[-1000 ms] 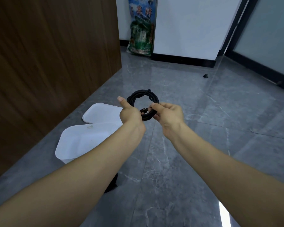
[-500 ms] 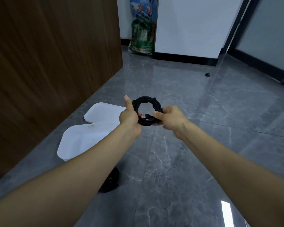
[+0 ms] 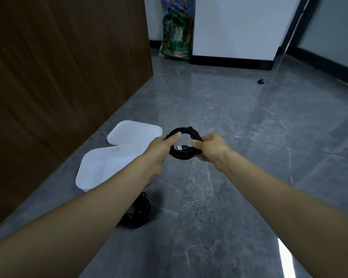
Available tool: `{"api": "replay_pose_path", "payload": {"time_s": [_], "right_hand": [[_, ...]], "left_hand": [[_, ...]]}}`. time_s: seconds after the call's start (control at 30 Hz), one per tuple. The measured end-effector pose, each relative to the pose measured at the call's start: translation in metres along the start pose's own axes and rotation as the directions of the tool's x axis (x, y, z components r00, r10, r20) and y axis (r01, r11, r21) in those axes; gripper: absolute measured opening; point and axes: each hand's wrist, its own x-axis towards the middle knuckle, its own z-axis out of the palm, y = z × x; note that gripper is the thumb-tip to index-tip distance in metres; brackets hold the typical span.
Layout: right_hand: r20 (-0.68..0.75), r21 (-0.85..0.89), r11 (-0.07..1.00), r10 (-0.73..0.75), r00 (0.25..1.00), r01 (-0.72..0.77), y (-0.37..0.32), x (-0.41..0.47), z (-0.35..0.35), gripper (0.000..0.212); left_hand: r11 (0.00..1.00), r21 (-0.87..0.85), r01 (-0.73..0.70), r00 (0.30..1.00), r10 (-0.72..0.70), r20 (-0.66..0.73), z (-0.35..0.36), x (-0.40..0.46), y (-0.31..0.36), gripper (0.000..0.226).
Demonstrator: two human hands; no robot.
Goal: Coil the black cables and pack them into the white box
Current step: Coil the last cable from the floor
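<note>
Cable coil held in both hands above the floor

Wood panelling (image 3: 58, 87) fills the left side, standing on the grey marbled floor (image 3: 239, 137). Just beside its base lies the white box (image 3: 105, 167), open and showing nothing inside, with its white lid (image 3: 135, 132) flat on the floor touching the box's far edge. Nearer the camera, a second black cable bundle (image 3: 139, 213) lies on the floor beside the box, partly hidden under the left forearm. The left hand (image 3: 161, 147) grips the left side of the coiled black cable (image 3: 186, 144), thumb laid along the top of the loop. A USB plug (image 3: 181, 147) with a red insert shows inside the ring. The right hand (image 3: 211, 147) is curled round the coil's right side, fingers closed on it. The coil hangs in the air, to the right of the box. At the far wall a green printed sack (image 3: 176, 37) leans upright, and a small black doorstop (image 3: 261, 81) sits on the floor to the right
</note>
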Motion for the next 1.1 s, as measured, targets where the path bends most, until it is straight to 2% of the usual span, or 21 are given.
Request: {"api": "replay_pose_path", "payload": {"time_s": [0.1, 0.2, 0.33, 0.43, 0.67, 0.77, 0.8, 0.83, 0.87, 0.9, 0.93, 0.97, 1.03, 1.1], "right_hand": [[0.002, 0.015, 1.0, 0.002, 1.0, -0.002, 0.003, 0.001, 0.0, 0.01], [-0.002, 0.037, 0.999, -0.004, 1.0, 0.004, 0.007, 0.002, 0.0, 0.014], [0.006, 0.036, 0.999, -0.037, 0.999, 0.037, 0.011, 0.003, 0.005, 0.024], [0.033, 0.051, 0.998, -0.034, 0.999, 0.033, 0.014, 0.004, 0.009, 0.028], [0.094, 0.066, 0.998, 0.009, 0.996, -0.015, 0.022, 0.009, 0.016, 0.028], [0.093, 0.093, 0.995, 0.018, 0.995, -0.027, 0.025, 0.014, 0.022, 0.029], [0.095, 0.097, 0.995, 0.022, 0.995, -0.031, 0.027, 0.016, 0.024, 0.028], [0.097, 0.098, 0.995, 0.022, 0.995, -0.031, 0.029, 0.018, 0.027, 0.027], [0.101, 0.097, 0.995, 0.018, 0.995, -0.028, 0.031, 0.019, 0.03, 0.025], [0.109, 0.093, 0.995, 0.011, 0.994, -0.021, 0.032, 0.019, 0.033, 0.022], [0.117, 0.087, 0.996, 0.002, 0.993, -0.012, 0.033, 0.02, 0.036, 0.017], [0.125, 0.081, 0.997, -0.006, 0.992, -0.004, 0.034, 0.021, 0.04, 0.014], [0.131, 0.093, 0.996, -0.016, 0.991, 0.004, 0.036, 0.023, 0.048, 0.016], [0.128, 0.13, 0.992, -0.013, 0.992, -0.003, 0.038, 0.026, 0.054, 0.017]], "left_hand": [[0.999, 0.042, -0.003, 0.999, 0.001, 0.051, -0.002, 0.001, -0.01, 0.029], [0.997, -0.066, 0.033, 0.999, -0.032, 0.018, -0.003, 0.005, -0.015, 0.034], [0.983, -0.17, 0.066, 0.997, -0.059, 0.047, 0.004, 0.005, -0.016, 0.043], [0.979, -0.192, 0.073, 0.997, -0.076, -0.007, 0.006, 0.007, -0.02, 0.049], [0.982, -0.182, 0.045, 0.992, -0.065, -0.106, -0.002, -0.003, -0.024, 0.026], [0.982, -0.182, 0.044, 0.983, -0.075, -0.168, -0.005, -0.006, -0.024, 0.029], [0.991, -0.13, 0.036, 0.972, -0.065, -0.227, -0.007, -0.006, -0.026, 0.036], [1.0, -0.005, 0.013, 0.95, -0.014, -0.312, -0.01, -0.004, -0.029, 0.044], [0.982, 0.187, -0.023, 0.916, 0.095, -0.389, -0.015, -0.005, -0.032, 0.047], [0.921, 0.384, -0.072, 0.877, 0.241, -0.416, -0.019, -0.007, -0.035, 0.044], [0.837, 0.531, -0.128, 0.844, 0.373, -0.385, -0.022, -0.009, -0.037, 0.038], [0.767, 0.619, -0.17, 0.834, 0.447, -0.324, -0.025, -0.011, -0.04, 0.033], [0.671, 0.719, -0.182, 0.858, 0.466, -0.217, -0.028, -0.013, -0.046, 0.033], [0.614, 0.777, -0.137, 0.881, 0.435, -0.188, -0.031, -0.012, -0.052, 0.035]]}}
